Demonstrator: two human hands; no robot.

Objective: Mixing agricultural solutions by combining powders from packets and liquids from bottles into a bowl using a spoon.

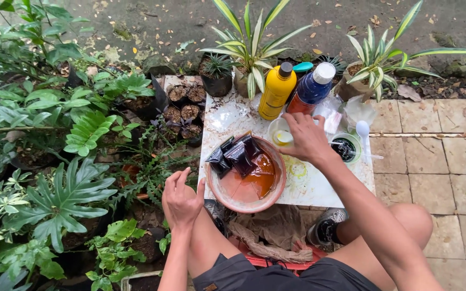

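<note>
Left hand (182,198) — fingers released, hovering empty above the knee, beside the terracotta bowl (227,196) of amber liquid and black pouches (235,154) on the bench (319,186). Right hand (307,139) — fingers grasping a small clear cup (279,134) before the yellow bottle (277,91).

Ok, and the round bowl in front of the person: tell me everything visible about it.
The bowl is round and shallow, terracotta-coloured, apparently clay or plastic. It sits upright at the near left edge of a small white stained tabletop, slightly overhanging it. Inside lies a pool of amber-brown liquid, deeper toward the right. Several small black planting bags lean over its far left rim, partly inside. The right hand holds a small clear cup just beyond the rim; the left hand hovers nearby, not touching it.
</note>
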